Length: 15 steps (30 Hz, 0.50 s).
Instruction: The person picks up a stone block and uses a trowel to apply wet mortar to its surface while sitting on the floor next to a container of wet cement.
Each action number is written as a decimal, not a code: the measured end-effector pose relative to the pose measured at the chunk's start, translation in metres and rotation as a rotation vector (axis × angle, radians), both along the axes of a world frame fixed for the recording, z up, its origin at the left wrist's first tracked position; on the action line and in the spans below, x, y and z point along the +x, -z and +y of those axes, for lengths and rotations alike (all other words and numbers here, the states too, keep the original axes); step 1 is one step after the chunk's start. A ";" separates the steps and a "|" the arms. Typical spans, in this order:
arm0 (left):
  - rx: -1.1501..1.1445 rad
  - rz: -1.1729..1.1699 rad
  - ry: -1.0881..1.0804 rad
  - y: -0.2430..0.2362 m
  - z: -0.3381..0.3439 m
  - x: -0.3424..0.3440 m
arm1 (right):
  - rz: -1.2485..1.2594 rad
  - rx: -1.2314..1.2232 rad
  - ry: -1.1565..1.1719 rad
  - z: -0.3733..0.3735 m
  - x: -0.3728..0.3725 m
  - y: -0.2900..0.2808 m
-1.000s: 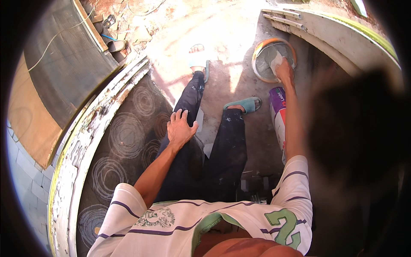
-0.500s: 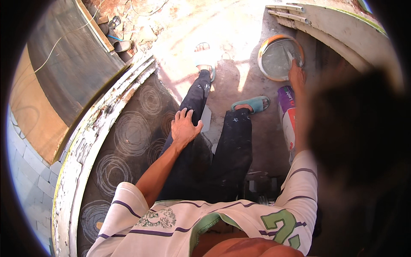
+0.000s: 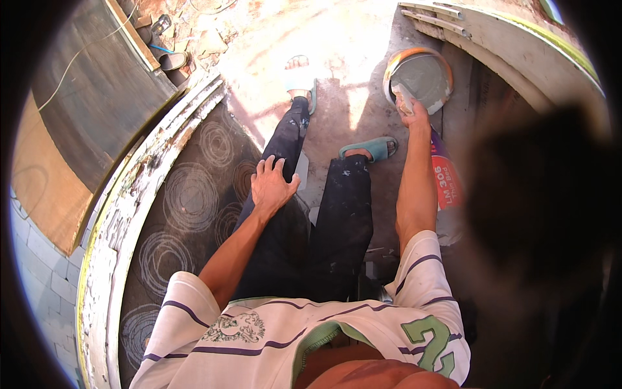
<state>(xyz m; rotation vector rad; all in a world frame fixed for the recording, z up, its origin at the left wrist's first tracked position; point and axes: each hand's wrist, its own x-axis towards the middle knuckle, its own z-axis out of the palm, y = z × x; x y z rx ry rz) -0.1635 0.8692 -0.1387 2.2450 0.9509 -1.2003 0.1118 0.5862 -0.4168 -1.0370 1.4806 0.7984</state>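
My right hand (image 3: 413, 115) is closed round a putty knife (image 3: 403, 96), held at the near left rim of a round bucket (image 3: 391, 63). Pale material coats the knife's blade, and its handle is mostly hidden in my fingers. Inside the bucket, which has an orange and white wall, lies smooth grey paste (image 3: 424, 74). My left hand (image 3: 273, 188) rests on my left leg near the knee, fingers spread and holding nothing.
A purple, red and white bag (image 3: 444, 175) lies beside my right forearm. To the left runs a whitish, paste-splattered frame (image 3: 110, 266) next to a dark panel with swirled rings (image 3: 191, 198). Rubble and a loose shoe (image 3: 173, 61) lie far left. A dark blurred shape covers the right side.
My right hand has moved left, from the bucket's right side to its near left rim, bringing the putty knife along. My left hand stays on my leg.
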 end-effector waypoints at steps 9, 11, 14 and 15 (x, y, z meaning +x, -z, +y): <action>-0.029 0.049 -0.038 0.000 0.002 -0.009 | -0.469 -0.539 -2.199 0.023 0.072 -0.079; -0.028 0.040 -0.025 0.000 0.002 -0.005 | -0.552 -0.528 -2.521 0.026 0.081 -0.093; -0.043 0.024 -0.012 0.003 -0.004 -0.001 | -0.668 -0.503 -2.775 -0.001 0.097 -0.093; -0.042 0.024 -0.008 0.003 -0.005 -0.001 | -0.670 -0.515 -2.763 -0.008 0.101 -0.092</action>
